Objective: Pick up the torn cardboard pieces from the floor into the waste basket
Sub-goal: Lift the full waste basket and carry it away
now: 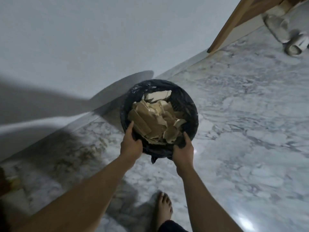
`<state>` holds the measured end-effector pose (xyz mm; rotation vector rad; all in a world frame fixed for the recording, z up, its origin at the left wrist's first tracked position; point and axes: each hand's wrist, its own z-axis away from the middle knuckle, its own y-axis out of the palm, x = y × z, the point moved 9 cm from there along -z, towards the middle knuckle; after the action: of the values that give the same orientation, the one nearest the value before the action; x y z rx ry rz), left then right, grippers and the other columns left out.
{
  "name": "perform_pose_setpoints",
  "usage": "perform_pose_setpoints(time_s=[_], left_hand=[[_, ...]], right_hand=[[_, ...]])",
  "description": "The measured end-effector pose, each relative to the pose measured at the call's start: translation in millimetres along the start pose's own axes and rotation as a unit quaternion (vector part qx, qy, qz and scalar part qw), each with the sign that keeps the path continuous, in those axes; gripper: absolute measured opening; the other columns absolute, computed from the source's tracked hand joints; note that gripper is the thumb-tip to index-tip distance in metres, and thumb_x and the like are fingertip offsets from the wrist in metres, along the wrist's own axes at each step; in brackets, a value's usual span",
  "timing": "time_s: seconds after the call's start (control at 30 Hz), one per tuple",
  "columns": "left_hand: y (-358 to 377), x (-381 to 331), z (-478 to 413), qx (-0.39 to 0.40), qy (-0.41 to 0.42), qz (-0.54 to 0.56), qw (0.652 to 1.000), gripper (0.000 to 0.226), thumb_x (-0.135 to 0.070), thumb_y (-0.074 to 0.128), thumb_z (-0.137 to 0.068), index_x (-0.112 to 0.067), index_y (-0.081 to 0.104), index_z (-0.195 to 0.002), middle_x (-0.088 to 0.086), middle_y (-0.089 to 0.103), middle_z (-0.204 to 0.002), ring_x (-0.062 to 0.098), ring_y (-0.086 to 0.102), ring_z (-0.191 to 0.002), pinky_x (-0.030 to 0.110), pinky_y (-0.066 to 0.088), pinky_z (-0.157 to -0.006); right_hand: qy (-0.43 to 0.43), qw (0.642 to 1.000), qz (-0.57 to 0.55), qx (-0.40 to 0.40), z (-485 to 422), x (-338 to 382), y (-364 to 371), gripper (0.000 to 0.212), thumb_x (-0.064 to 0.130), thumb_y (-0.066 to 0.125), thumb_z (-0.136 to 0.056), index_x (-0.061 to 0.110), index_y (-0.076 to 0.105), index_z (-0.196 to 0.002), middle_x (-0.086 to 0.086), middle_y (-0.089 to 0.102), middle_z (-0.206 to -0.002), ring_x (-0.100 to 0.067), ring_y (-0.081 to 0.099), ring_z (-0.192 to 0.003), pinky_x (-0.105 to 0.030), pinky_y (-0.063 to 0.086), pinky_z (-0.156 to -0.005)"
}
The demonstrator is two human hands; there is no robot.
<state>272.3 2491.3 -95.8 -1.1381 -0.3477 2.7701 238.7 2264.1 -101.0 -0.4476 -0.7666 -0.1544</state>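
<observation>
A round waste basket lined with a black plastic bag sits in the middle of the view, close to the white wall. It is filled with several torn brown cardboard pieces. My left hand grips the basket's near rim on the left, thumb over the edge. On the right side of that rim my right hand grips it the same way. Whether the basket stands on the floor or is lifted off it I cannot tell.
The floor is grey-white marble. A white wall runs along the left. A wooden door edge stands at the upper right, with pale rolled objects on the floor beside it. My bare foot is below the basket.
</observation>
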Motion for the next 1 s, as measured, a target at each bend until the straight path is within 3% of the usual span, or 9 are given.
perform_pose_setpoints(time_s=[0.07,0.2,0.3,0.47,0.57,0.7,0.87,0.93,1.0], left_hand=[[-6,-3,41,0.008,-0.022,-0.021,1.0,0.08,0.005,0.042,-0.092,-0.044,0.02,-0.152,-0.003,0.047,-0.143,-0.002,0.054,-0.081,0.022,0.049,-0.068],[-12,-41,122,0.021,-0.05,-0.063,0.996,0.085,-0.005,0.046,-0.083,-0.058,0.022,-0.145,-0.003,0.048,-0.146,0.023,0.054,-0.124,0.045,0.052,-0.098],[0,-79,175,0.05,-0.054,-0.081,0.994,0.087,-0.012,0.047,-0.077,-0.066,0.024,-0.14,-0.004,0.045,-0.148,0.029,0.05,-0.13,0.056,0.051,-0.094],[45,-211,265,0.065,-0.008,-0.069,0.995,0.082,-0.013,0.047,-0.086,-0.066,0.018,-0.141,-0.003,0.044,-0.148,0.03,0.055,-0.121,0.056,0.056,-0.085],[85,-275,289,0.077,0.055,-0.078,0.992,0.076,-0.019,0.047,-0.094,-0.07,0.014,-0.14,0.0,0.047,-0.146,0.031,0.058,-0.119,0.057,0.055,-0.086],[147,-394,315,0.073,0.13,-0.123,0.981,0.058,-0.027,0.04,-0.104,-0.041,0.013,-0.154,0.011,0.047,-0.146,0.036,0.055,-0.122,0.046,0.049,-0.099],[227,-513,303,0.091,0.205,-0.141,0.964,0.055,-0.029,0.036,-0.106,-0.029,0.014,-0.157,0.012,0.055,-0.139,0.022,0.062,-0.102,0.017,0.043,-0.073],[260,-561,297,0.11,0.252,-0.143,0.951,0.055,-0.028,0.036,-0.106,-0.027,0.015,-0.156,0.011,0.059,-0.134,0.011,0.06,-0.089,0.01,0.045,-0.073],[301,-617,287,0.13,0.298,-0.156,0.933,0.055,-0.027,0.037,-0.105,-0.026,0.016,-0.156,0.011,0.06,-0.133,0.011,0.059,-0.091,0.017,0.046,-0.081]], right_hand=[[0.036,0.999,0.006,-0.024,39,-4,-20,0.068,0.002,0.047,-0.086,0.033,0.043,-0.146,-0.002,0.058,-0.127,-0.029,0.062,-0.102,-0.052,0.059,-0.08],[0.069,0.997,0.007,-0.028,116,29,-77,0.062,0.012,0.054,-0.088,0.033,0.043,-0.146,-0.001,0.054,-0.137,-0.024,0.056,-0.121,-0.046,0.053,-0.097],[0.1,0.994,-0.019,-0.045,170,77,-132,0.07,0.018,0.061,-0.09,0.033,0.034,-0.152,-0.002,0.046,-0.142,-0.026,0.05,-0.127,-0.044,0.049,-0.102],[0.098,0.988,-0.083,-0.084,224,165,-214,0.068,0.021,0.06,-0.089,0.049,0.034,-0.146,-0.003,0.046,-0.13,-0.027,0.054,-0.114,-0.047,0.052,-0.094],[0.086,0.978,-0.114,-0.151,220,215,-266,0.065,0.031,0.066,-0.092,0.04,0.035,-0.148,-0.007,0.048,-0.142,-0.029,0.053,-0.123,-0.047,0.054,-0.094],[0.061,0.961,-0.142,-0.229,184,282,-335,0.085,0.033,0.079,-0.082,0.036,0.031,-0.152,-0.004,0.047,-0.142,-0.03,0.051,-0.127,-0.048,0.054,-0.094],[0.015,0.938,-0.165,-0.303,124,364,-416,0.091,0.022,0.081,-0.081,0.035,0.028,-0.155,-0.005,0.049,-0.144,-0.029,0.052,-0.129,-0.047,0.051,-0.1],[0.01,0.928,-0.174,-0.329,99,391,-444,0.092,0.027,0.08,-0.081,0.044,0.026,-0.153,-0.004,0.051,-0.143,-0.03,0.053,-0.128,-0.05,0.053,-0.096],[0.0,0.915,-0.2,-0.351,68,424,-477,0.092,0.034,0.08,-0.079,0.065,0.02,-0.143,0.0,0.052,-0.143,-0.03,0.056,-0.125,-0.052,0.057,-0.089]])
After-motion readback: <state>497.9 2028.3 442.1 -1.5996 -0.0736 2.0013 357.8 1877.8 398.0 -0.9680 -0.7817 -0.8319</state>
